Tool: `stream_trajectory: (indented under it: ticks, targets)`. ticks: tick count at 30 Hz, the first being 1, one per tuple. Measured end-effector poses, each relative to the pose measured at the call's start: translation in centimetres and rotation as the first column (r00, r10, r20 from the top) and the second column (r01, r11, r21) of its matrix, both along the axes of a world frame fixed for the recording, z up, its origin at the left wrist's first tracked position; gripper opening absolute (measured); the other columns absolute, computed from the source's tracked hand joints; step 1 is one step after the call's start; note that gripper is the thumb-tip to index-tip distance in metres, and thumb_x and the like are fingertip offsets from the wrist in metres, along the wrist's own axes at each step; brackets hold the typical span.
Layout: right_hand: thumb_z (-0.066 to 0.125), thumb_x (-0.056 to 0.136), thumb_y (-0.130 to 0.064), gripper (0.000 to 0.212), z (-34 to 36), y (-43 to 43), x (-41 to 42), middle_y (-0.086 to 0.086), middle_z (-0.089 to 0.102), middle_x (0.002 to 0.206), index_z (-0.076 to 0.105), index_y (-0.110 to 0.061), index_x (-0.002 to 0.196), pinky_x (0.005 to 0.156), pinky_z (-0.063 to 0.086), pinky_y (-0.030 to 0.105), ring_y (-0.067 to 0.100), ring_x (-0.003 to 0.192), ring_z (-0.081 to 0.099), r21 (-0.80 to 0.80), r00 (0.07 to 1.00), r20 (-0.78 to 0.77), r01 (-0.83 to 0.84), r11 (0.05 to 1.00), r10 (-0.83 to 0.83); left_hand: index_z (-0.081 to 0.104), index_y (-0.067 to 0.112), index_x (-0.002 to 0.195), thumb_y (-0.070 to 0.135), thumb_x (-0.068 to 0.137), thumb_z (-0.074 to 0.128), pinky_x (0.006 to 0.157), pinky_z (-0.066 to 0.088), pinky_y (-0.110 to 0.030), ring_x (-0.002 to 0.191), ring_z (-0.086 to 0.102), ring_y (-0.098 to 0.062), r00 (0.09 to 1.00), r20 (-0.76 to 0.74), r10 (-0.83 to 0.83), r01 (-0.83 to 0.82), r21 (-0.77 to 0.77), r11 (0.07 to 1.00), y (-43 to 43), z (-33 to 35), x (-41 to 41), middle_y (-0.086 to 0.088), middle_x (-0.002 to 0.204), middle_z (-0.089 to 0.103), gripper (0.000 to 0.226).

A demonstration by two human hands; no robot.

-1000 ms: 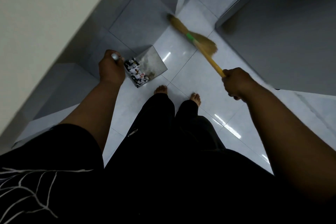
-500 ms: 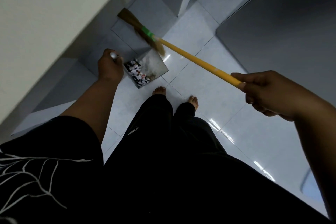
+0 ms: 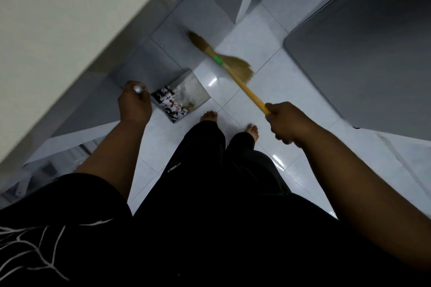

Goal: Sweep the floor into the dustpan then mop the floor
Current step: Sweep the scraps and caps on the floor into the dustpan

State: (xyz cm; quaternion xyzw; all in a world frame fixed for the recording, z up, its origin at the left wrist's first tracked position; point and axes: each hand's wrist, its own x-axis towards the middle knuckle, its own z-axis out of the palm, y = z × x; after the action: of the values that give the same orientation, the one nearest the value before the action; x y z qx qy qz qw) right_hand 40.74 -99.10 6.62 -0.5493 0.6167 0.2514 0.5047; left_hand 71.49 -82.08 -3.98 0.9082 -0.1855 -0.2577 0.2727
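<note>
Sweeping in progress: left hand (image 3: 135, 103) grips the grey metal dustpan (image 3: 190, 91) already holding torn paper scraps (image 3: 169, 105), right hand (image 3: 287, 121) grips the yellow-handled straw broom (image 3: 236, 68); mopping remains

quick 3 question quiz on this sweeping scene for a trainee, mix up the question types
1. True or false: the dustpan already holds paper scraps.
2. What does the right hand grip? A) a mop B) the yellow handle of the broom C) a bucket
3. Fill in: the left hand holds the dustpan by its ____.

Key: 1 true; 2 B; 3 handle.
</note>
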Motion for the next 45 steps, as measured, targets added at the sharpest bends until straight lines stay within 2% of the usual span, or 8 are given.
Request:
stream_trajectory:
  ticks: [5,23,26,27,28,34,37,45]
  targets:
    - [0.046,0.098,-0.016,0.043,1.1,0.9,-3.0,-0.006,0.041,0.046,0.053,-0.028,0.138,0.036,0.023,0.019,0.01,0.034,0.028,0.119,0.98,0.046,0.19,0.975,-0.196,0.059,0.0,0.107,0.007,0.094,0.059,0.083,0.04,-0.017,0.104,0.062,-0.029,1.0,-0.002,-0.001,0.001,-0.004,1.0,0.0,-0.1,0.2,-0.019,0.11,0.066,0.016]
    - [0.046,0.1,-0.023,0.043,4.0,4.8,-13.0,-0.002,0.046,0.071,0.044,-0.026,0.143,0.045,0.034,0.026,0.022,0.055,0.043,-0.106,0.951,-0.129,0.269,0.957,-0.282,0.055,0.013,0.095,0.001,0.092,0.058,0.075,0.041,-0.011,0.092,0.056,-0.015,0.947,-0.083,-0.31,0.301,-0.099,0.948,-6.9,0.3,-0.5,-0.006,0.096,0.059,0.013]
    - [0.045,0.096,-0.016,0.02,3.3,6.6,-12.4,0.002,0.04,0.061,0.057,-0.017,0.112,0.045,0.028,0.024,0.018,0.047,0.035,-0.033,0.893,-0.116,0.435,0.9,-0.435,0.055,0.01,0.094,-0.002,0.091,0.057,0.073,0.041,-0.007,0.092,0.056,-0.015,0.927,-0.09,-0.363,0.354,-0.106,0.929,-8.6,0.0,-1.7,-0.007,0.094,0.058,0.013]
    - [0.045,0.094,-0.012,0.027,3.1,7.0,-12.1,0.001,0.035,0.059,0.034,0.0,0.115,0.044,0.025,0.023,0.015,0.044,0.03,-0.008,0.862,-0.104,0.498,0.867,-0.496,0.058,0.007,0.096,-0.003,0.091,0.056,0.076,0.041,-0.011,0.092,0.056,-0.016,0.916,-0.081,-0.393,0.385,-0.097,0.918,-9.0,-0.3,-2.1,-0.006,0.095,0.058,0.011]
    - [0.044,0.092,-0.01,0.025,2.9,7.4,-11.7,0.0,0.031,0.057,0.031,-0.03,0.084,0.043,0.022,0.022,0.013,0.042,0.027,0.028,0.828,-0.086,0.558,0.83,-0.554,0.06,0.003,0.098,-0.003,0.091,0.056,0.078,0.04,-0.014,0.093,0.055,-0.015,0.903,-0.067,-0.424,0.418,-0.088,0.904,-9.5,-0.6,-2.5,-0.006,0.095,0.058,0.01]
    - [0.048,0.095,-0.013,0.024,2.9,8.5,-9.3,-0.002,0.036,0.053,0.061,-0.025,0.11,0.038,0.024,0.02,0.012,0.039,0.028,0.222,0.636,0.051,0.745,0.629,-0.77,0.052,0.015,0.085,-0.013,0.088,0.05,0.083,0.04,-0.018,0.092,0.052,-0.019,0.869,-0.103,-0.484,0.469,-0.142,0.872,-11.7,-1.1,-3.8,-0.004,0.088,0.055,0.029]
    - [0.049,0.096,-0.014,0.036,4.2,8.5,-9.2,0.001,0.041,0.059,0.059,-0.035,0.124,0.039,0.025,0.02,0.012,0.041,0.031,0.252,0.64,0.106,0.723,0.643,-0.761,0.055,0.015,0.085,-0.009,0.089,0.052,0.082,0.042,-0.024,0.089,0.053,-0.019,0.861,-0.119,-0.494,0.488,-0.078,0.869,-12.3,-1.2,-3.4,-0.003,0.085,0.055,0.024]
    - [0.05,0.098,-0.015,0.043,8.8,6.8,-9.3,-0.001,0.043,0.056,0.055,-0.048,0.125,0.042,0.023,0.022,0.014,0.044,0.03,0.188,0.735,0.207,0.618,0.764,-0.646,0.058,0.014,0.093,0.003,0.092,0.061,0.06,0.032,0.006,0.09,0.055,-0.015,0.891,-0.107,-0.442,0.437,-0.069,0.897,-11.8,0.0,-3.0,-0.004,0.094,0.059,0.012]
